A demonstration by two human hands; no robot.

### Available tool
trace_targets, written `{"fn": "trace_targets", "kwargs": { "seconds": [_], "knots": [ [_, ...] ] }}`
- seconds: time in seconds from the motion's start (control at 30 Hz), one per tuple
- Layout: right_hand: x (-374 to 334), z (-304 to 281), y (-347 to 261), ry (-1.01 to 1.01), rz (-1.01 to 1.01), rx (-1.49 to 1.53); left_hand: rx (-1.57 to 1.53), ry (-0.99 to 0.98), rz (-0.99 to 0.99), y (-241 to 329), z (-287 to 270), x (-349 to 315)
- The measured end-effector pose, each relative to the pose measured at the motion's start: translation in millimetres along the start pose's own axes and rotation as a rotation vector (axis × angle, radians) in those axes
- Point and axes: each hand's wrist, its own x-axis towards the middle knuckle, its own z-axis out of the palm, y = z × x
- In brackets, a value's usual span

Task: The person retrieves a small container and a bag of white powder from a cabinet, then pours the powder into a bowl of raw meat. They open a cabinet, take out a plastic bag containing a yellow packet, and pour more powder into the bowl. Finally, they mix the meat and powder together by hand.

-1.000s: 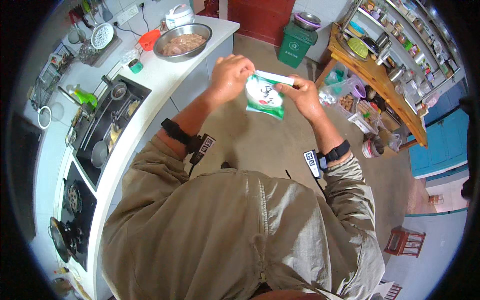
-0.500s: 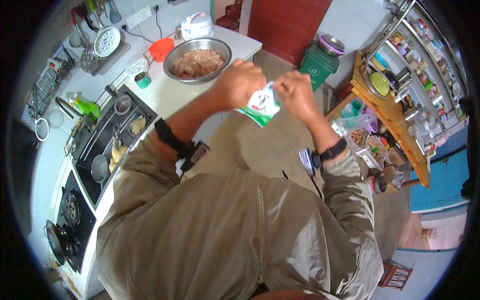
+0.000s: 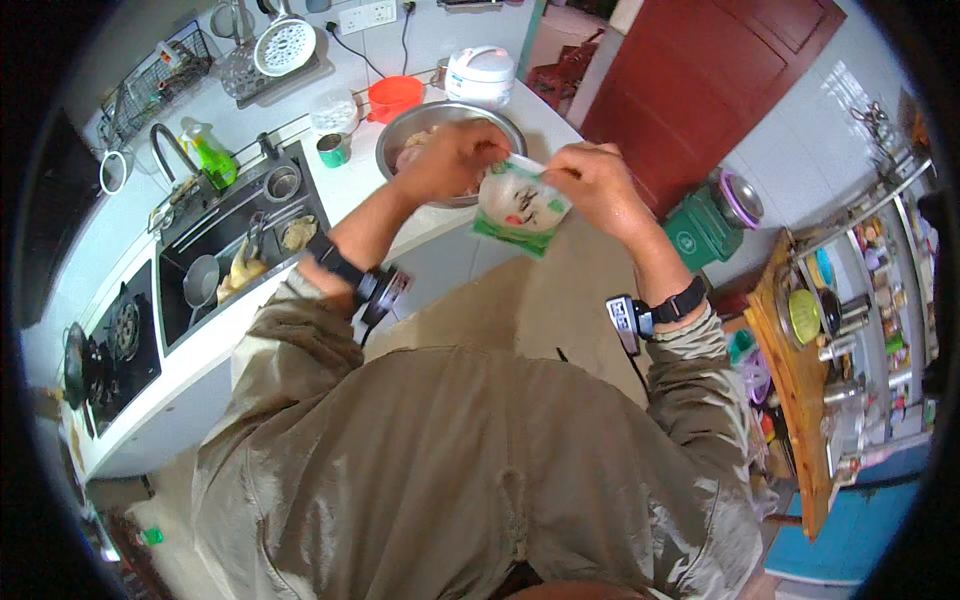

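Observation:
Between my hands hangs a small white and green packet [image 3: 520, 208], its printed face toward me. My left hand [image 3: 458, 160] is closed on the packet's upper left corner. The fingers of my right hand [image 3: 598, 190] pinch its upper right corner. Whether the top edge is torn cannot be made out. Just behind my left hand, a wide steel basin [image 3: 392, 140] stands on the white counter [image 3: 350, 185]; pale pinkish raw meat [image 3: 412, 150] lies in it, partly hidden by my hand and wrist.
Beside the basin are a red plastic bowl [image 3: 396, 97], a white rice cooker [image 3: 481, 76] and a green cup [image 3: 331, 150]. Left lies a dark sink [image 3: 240, 215] with a ladle and food in it, then a gas stove [image 3: 125, 330]. A green bin [image 3: 705, 232] and wooden table [image 3: 800, 400] are right.
My view has turned, so the counter and basin appear farther right. My hands have spread a little apart, and the packet, crumpled before, now hangs flatter with more of its face showing.

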Motion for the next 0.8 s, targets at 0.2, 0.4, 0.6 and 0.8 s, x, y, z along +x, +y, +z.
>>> {"fn": "trace_targets", "kwargs": {
  "seconds": [0.2, 0.4, 0.6, 0.8],
  "knots": [
    [48, -28, 58, -0.203, 0.064, 0.182, -0.081, 0.034, -0.174, -5, -2, 39],
    [89, -28, 94, -0.326, -0.061, 0.396, 0.084, 0.066, -0.071, -10, 6, 63],
    [117, -19, 119, -0.348, -0.032, 0.432, 0.454, 0.239, -0.055, -11, 30, 86],
    [132, 2, 139, -0.285, -0.268, 0.403, 0.527, 0.191, -0.248, -22, 27, 88]
  ]
}}
